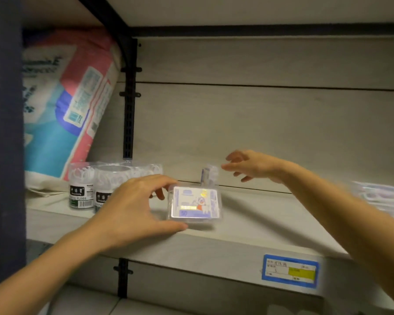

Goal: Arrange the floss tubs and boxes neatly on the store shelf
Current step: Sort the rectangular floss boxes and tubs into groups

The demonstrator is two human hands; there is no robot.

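A clear flat floss box with a cartoon label lies on the pale shelf near its front edge. My left hand curls round the box's left side, thumb below and fingers above. Behind it a second clear box stands upright near the back panel. My right hand hovers just right of that upright box with fingers spread, holding nothing. Three clear round floss tubs with black labels stand in a group at the left, partly hidden by my left hand.
A large pink, blue and white soft pack leans against the black upright at the far left. More blurred packets lie at the shelf's right end. A blue price tag sits on the shelf's front lip.
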